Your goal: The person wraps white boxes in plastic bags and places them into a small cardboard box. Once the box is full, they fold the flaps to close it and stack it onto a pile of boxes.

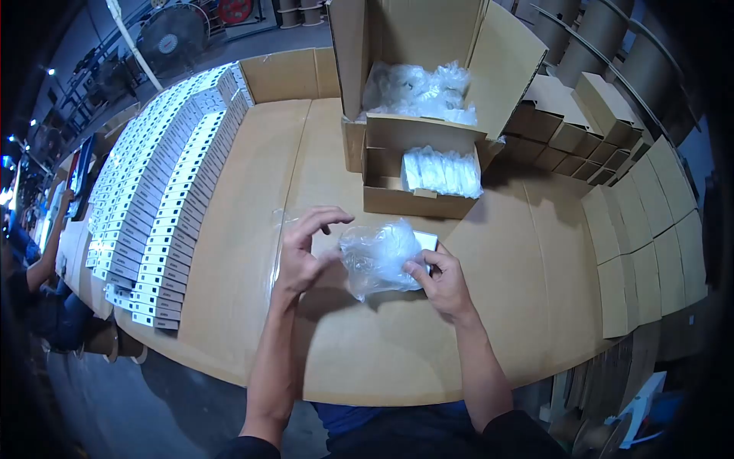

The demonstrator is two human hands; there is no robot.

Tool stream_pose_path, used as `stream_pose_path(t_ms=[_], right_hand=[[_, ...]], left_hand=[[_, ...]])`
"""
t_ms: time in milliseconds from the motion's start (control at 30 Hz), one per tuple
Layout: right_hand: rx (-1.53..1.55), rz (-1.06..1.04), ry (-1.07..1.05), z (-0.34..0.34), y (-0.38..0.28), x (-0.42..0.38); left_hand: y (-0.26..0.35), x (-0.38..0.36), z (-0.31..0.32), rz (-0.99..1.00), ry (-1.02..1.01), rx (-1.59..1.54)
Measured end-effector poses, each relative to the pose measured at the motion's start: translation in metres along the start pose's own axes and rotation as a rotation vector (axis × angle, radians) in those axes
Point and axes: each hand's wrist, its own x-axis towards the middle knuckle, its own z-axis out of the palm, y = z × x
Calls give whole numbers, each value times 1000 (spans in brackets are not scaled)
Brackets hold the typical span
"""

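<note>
My right hand grips a flat white box at its right side, thumb on top. A clear plastic bag covers most of the box and puffs out toward the left. At the bag's left edge my left hand is raised with curved fingers spread apart, its thumb blurred beside the plastic. Just beyond my hands stands an open brown carton, holding a row of bagged white items in its right part.
Long stacked rows of white boxes line the left side. Behind the small carton, a large open box holds more clear bags. Brown cartons are stacked at the right. A co-worker's arm shows at far left.
</note>
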Motion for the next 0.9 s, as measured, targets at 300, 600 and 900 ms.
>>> stream_pose_path(t_ms=[300,600,900], right_hand=[[-126,-11,-136,-9,-13,-2],[-272,-40,52,-12,-16,-2],[385,-276,302,-19,-67,44]], left_hand=[[-24,-20,17,-322,9,-366],[-5,-18,50,-526,-132,-255],[-7,-22,58,-415,-219,-319]])
